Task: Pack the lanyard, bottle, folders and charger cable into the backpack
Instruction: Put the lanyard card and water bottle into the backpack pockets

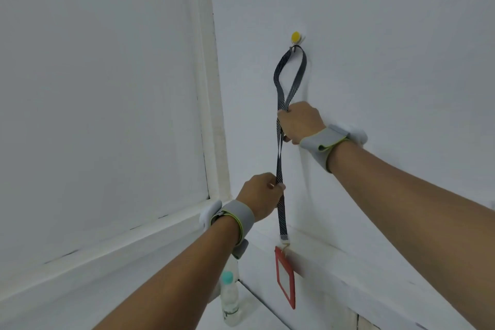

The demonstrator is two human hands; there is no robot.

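A dark grey patterned lanyard (280, 163) hangs by its loop from a yellow wall hook (296, 37). A red badge holder (285, 277) dangles at its lower end. My right hand (300, 122) is closed around both straps just below the loop. Lower down, my left hand (261, 197) pinches the strap. A clear bottle with a teal cap (229, 296) stands in the corner below my left forearm. No backpack, folders or charger cable are in view.
White walls meet in a corner with a white moulding strip (211, 104) on the left. A white ledge (329, 262) runs along the right wall behind the badge holder. Both wrists wear grey bands.
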